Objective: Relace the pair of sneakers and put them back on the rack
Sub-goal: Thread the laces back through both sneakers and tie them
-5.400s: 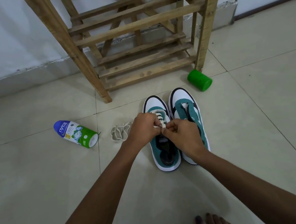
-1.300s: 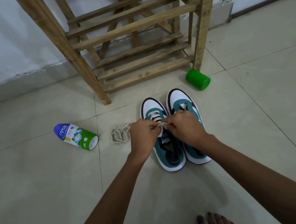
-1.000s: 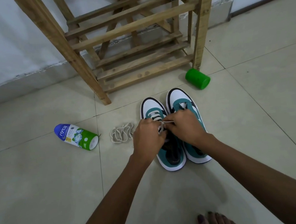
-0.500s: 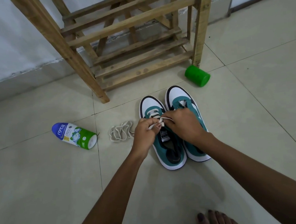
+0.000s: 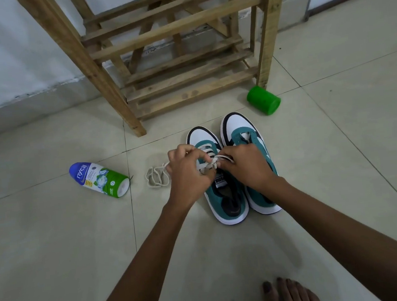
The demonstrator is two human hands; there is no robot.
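Two teal, white and black sneakers stand side by side on the tiled floor, toes toward the rack. The left sneaker (image 5: 226, 198) has a cream lace (image 5: 210, 166) through its front eyelets. My left hand (image 5: 187, 173) and my right hand (image 5: 247, 167) meet over its tongue, each pinching an end of that lace. The right sneaker (image 5: 241, 131) has no lace that I can see. A loose cream lace (image 5: 157, 177) lies in a heap on the floor just left of my left hand. The wooden rack (image 5: 173, 55) stands behind the sneakers.
A blue, white and green powder bottle (image 5: 99, 179) lies on its side at the left. A green cylinder (image 5: 263, 100) lies by the rack's right leg. My bare foot (image 5: 289, 294) shows at the bottom edge. A grey wall runs behind the rack.
Both hands stay on the left sneaker's lace, working it over the tongue; the lace ends have bunched between my fingertips. The view has shifted slightly.
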